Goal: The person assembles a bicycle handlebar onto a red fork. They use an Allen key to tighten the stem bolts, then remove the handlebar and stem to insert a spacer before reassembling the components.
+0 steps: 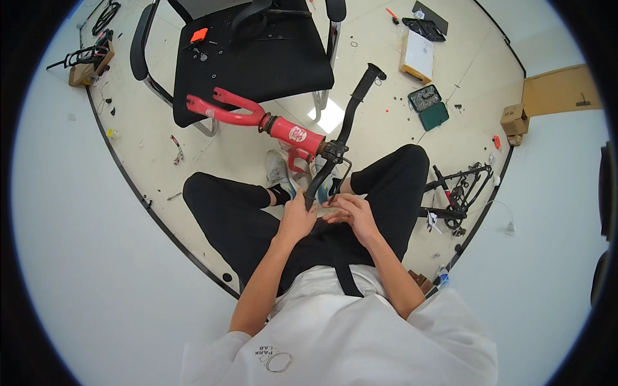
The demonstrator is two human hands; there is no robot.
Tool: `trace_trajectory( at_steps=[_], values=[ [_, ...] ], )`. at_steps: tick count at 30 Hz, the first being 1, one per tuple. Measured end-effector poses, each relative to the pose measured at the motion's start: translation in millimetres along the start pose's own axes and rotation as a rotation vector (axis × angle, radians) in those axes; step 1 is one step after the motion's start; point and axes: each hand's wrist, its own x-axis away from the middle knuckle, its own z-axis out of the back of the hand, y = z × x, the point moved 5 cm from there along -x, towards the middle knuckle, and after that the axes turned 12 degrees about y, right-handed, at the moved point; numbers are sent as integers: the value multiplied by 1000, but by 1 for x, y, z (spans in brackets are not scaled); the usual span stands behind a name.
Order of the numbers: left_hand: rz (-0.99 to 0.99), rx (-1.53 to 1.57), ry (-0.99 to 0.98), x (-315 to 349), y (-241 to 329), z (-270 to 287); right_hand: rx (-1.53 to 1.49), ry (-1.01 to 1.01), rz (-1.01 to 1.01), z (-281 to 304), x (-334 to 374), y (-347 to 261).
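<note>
A black bicycle handlebar (349, 118) stands slantwise between my knees, joined by a dark stem (333, 152) to a red head tube (297, 134). From that tube a red fork (235, 116) points left, its two prongs over the edge of the chair seat. My left hand (298, 219) is closed round the lower grip of the handlebar. Beside it, my right hand (354, 215) has its fingers stretched apart near the lower end of a dark bent lever or rod (348, 168). Whether the fingertips touch that rod, I cannot tell.
Ahead is a black office chair (254, 64) with an orange item and small parts on its seat. Right lie a green case (432, 117), a white-topped box (418, 55) and a black bicycle frame (458, 193). A cardboard box (514, 119) stands by the wall.
</note>
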Motion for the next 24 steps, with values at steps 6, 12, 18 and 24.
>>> trace_trajectory(
  at_steps=[6, 12, 18, 24],
  values=[
    [-70, 36, -26, 1, -17, -16, -522, -224, 169, -53, 47, -110],
    [-30, -39, -29, 9, 0, -17, 507, 206, 749, 16, -26, -130],
    [44, -19, -58, 9, 5, -16, 203, 198, 348, 11, 4, -19],
    [2, -3, -26, 10, 6, -18, -406, -193, 332, -23, 37, -121]
  ],
)
